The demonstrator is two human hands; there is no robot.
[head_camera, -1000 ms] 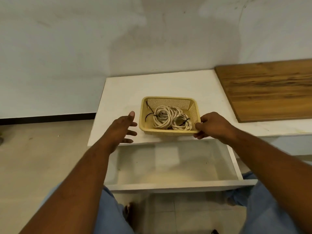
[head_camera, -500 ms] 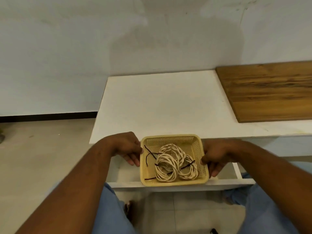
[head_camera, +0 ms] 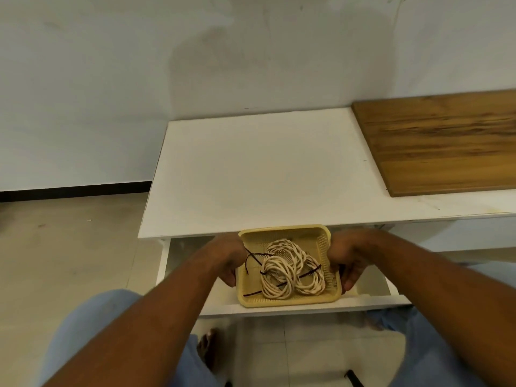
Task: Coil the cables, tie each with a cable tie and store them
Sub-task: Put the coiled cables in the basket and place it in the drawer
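Observation:
A yellow plastic basket (head_camera: 290, 300) sits low inside the open white drawer (head_camera: 371, 298), its far end tucked under the tabletop edge. Inside it lie coiled cream cables (head_camera: 287, 270) bound with black cable ties (head_camera: 252, 256). My left hand (head_camera: 227, 258) grips the basket's left wall. Gripping the right wall is my right hand (head_camera: 346, 258). Whether the basket rests on the drawer floor is hidden.
The white tabletop (head_camera: 265, 174) lies above the drawer, with a brown wooden board (head_camera: 441, 143) on its right part. A white wall stands behind. My knees in blue trousers and a bare foot (head_camera: 208, 347) are below the drawer front.
Both hands took the basket off the tabletop, brought it toward me and lowered it into the open drawer. Between half a second ago and now it sank a little deeper.

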